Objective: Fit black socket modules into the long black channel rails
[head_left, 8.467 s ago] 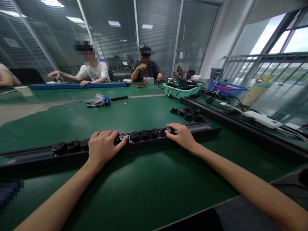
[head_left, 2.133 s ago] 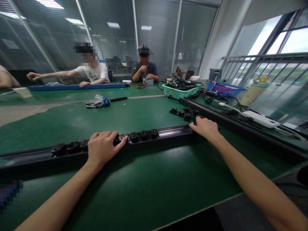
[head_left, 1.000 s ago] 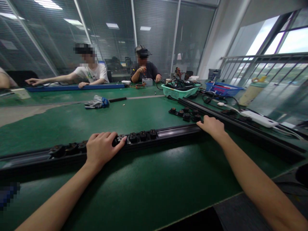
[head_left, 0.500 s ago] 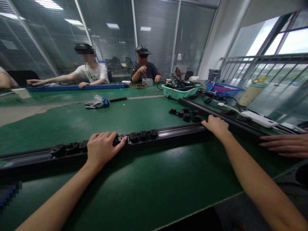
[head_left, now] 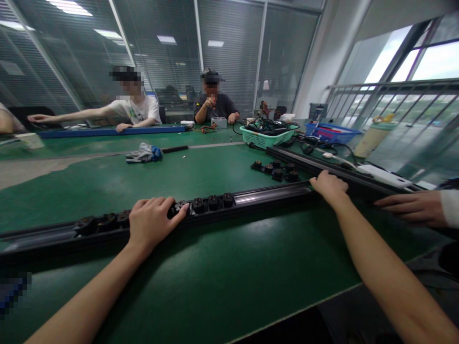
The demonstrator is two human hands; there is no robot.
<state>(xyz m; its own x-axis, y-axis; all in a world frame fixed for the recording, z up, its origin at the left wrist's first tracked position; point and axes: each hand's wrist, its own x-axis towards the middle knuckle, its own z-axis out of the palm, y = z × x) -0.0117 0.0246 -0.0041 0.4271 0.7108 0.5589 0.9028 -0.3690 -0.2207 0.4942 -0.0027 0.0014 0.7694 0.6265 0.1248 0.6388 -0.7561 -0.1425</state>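
A long black channel [head_left: 272,195] with a shiny inner floor lies across the green table [head_left: 229,267]. Black round socket modules [head_left: 213,202] sit in it on both sides of my left hand [head_left: 152,222]. That hand wraps over the channel, its thumb at a module with a lighter top. My right hand [head_left: 330,186] grips the channel's right end, fingers bent over it; the end itself is hidden. Several loose black modules [head_left: 276,170] lie behind the channel, left of my right hand.
A second black channel [head_left: 304,164] runs along the right, beside a white power strip [head_left: 385,176]. Another person's hand [head_left: 416,205] reaches in at the right. Farther back are a green basket [head_left: 265,138], a blue basket [head_left: 333,134], gloves [head_left: 143,153] and two seated people.
My right hand has moved slightly right along the channel's end. The other person's hand at the right has come further in, showing a white sleeve. My left hand stays in place.
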